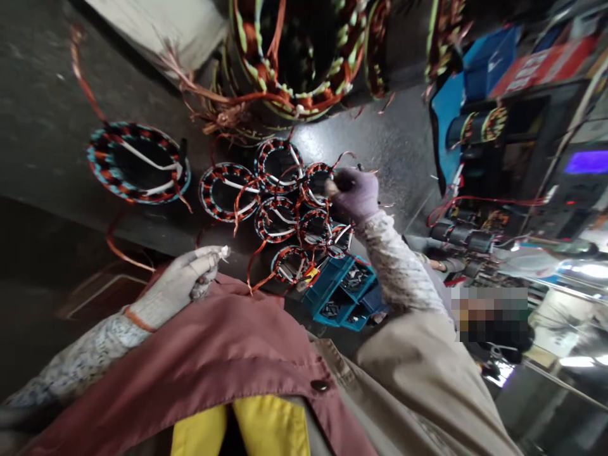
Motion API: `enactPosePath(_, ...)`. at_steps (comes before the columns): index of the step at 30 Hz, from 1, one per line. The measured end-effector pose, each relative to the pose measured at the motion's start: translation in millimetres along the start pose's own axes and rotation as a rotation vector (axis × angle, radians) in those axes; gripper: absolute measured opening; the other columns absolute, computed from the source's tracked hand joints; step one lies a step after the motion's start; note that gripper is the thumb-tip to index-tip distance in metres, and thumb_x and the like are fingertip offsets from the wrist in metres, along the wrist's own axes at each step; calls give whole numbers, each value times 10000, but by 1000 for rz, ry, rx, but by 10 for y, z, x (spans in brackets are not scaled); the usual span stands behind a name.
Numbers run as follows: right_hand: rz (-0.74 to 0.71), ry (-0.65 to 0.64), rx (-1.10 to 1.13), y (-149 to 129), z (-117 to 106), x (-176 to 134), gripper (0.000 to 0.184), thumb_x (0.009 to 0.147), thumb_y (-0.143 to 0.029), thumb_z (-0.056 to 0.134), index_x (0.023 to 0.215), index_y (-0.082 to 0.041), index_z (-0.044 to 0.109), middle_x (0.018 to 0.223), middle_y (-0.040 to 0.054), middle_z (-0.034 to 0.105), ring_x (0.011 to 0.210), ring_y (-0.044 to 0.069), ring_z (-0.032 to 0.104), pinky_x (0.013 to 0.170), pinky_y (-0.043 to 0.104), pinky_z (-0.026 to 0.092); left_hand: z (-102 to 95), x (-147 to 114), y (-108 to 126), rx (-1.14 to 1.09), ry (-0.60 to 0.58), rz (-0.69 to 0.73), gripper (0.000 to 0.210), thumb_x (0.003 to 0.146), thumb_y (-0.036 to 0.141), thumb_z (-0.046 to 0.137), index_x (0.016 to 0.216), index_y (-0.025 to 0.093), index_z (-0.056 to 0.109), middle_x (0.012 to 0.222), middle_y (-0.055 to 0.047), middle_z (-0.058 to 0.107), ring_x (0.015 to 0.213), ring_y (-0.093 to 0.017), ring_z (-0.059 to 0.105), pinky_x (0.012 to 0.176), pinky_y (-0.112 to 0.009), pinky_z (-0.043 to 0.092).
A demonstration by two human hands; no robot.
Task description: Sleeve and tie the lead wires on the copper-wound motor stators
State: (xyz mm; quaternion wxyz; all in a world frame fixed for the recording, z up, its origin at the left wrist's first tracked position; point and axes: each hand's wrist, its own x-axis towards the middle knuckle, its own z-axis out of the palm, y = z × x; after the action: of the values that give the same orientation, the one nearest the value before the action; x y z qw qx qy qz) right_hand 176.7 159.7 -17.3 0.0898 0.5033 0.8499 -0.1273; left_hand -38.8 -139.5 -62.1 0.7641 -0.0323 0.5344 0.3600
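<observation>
My right hand [355, 195], in a purple glove, is closed at the right rim of a small wound motor stator [317, 166], thumb tip against it. What lies inside the curled fingers is hidden. Beside it stand several more stators [277, 218] with copper-red windings, blue edging and white ties, their loose lead wires sticking out. My left hand [192, 273], in a whitish glove, hovers in front of my apron with its fingers pinched. A small white scrap [224, 253] shows at the fingertips, too small to name. A larger stator [137, 163] stands alone on the left.
Big stators with yellow-green edging [299, 107] stand at the back of the dark bench [42, 145]. Blue parts bins [332, 291] hold small pieces near my right side. A pale board [161, 31] lies at upper left. On the right are a co-worker [498, 316], machines and wires.
</observation>
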Motion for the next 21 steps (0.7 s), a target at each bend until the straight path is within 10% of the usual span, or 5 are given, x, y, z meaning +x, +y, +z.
enactPosePath(7,-47,-225,-407,-160,278,230,255,787,-350,578,896,-155,700,727,70,678,747,241,641,713,361,467,-36,-42,45,-142,86,-66,345,759,466,710,926,189,590,527,101,370,384,-30,240,343,-136,198)
enactPosePath(12,11,-88,-245,-173,-32,96,156,795,-323,606,784,-171,641,665,30,625,674,179,589,665,329,466,-31,-62,79,-133,100,-49,355,749,432,709,960,166,604,526,99,377,388,-28,255,347,-132,213)
enactPosePath(16,30,207,343,-242,-338,-538,244,823,-384,592,663,-225,498,624,2,551,567,112,492,546,274,417,-22,-63,64,-121,56,-38,314,794,394,685,994,166,602,535,97,374,397,-26,261,359,-130,219)
enactPosePath(21,191,-123,456,-393,99,-1570,264,759,-428,598,621,-218,517,552,-18,548,509,115,478,506,254,389,-5,-51,17,-111,16,-65,310,799,390,690,990,168,587,536,97,373,392,-26,257,356,-132,210)
